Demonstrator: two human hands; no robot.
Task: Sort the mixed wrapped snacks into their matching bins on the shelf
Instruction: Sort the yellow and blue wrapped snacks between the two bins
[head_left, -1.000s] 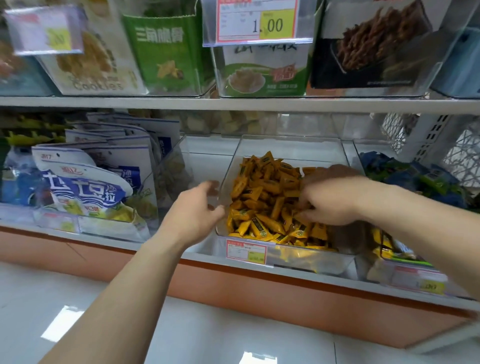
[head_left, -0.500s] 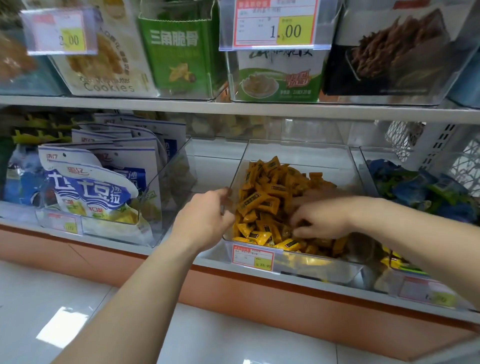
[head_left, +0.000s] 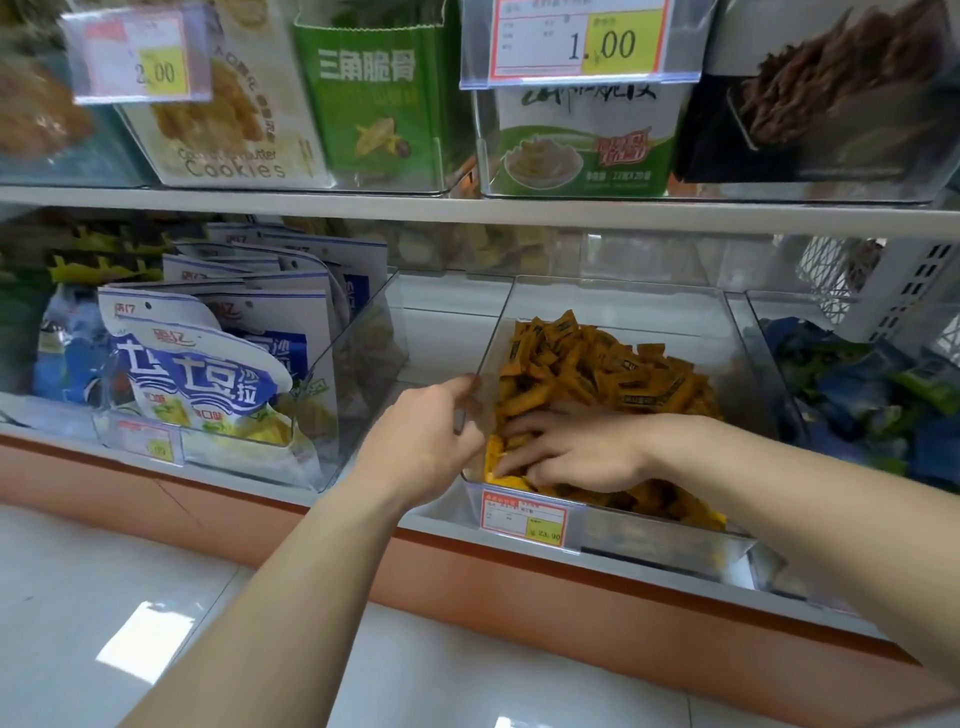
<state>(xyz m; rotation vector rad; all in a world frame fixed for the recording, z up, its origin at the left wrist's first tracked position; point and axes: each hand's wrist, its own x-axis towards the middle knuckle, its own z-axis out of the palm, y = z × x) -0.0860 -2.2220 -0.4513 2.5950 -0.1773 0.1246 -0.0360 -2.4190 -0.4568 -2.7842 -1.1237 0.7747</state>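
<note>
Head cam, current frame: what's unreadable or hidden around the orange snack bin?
All head view.
1. Left hand: grips or only touches the clear bin at its left wall? Fingertips smeared at the wall.
2. Orange snacks beneath the right hand: covered by the hand.
3. Bin price tag: small print too small.
4. Blue-green snacks: bin cut off by right edge.

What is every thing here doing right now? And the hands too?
clear bin, open on top, partly filled
orange snacks, wrapped, heaped in the clear bin
left hand, grips the bin's left wall
right hand, fingers spread on the snacks
blue-white bags, standing upright in their bin
</note>
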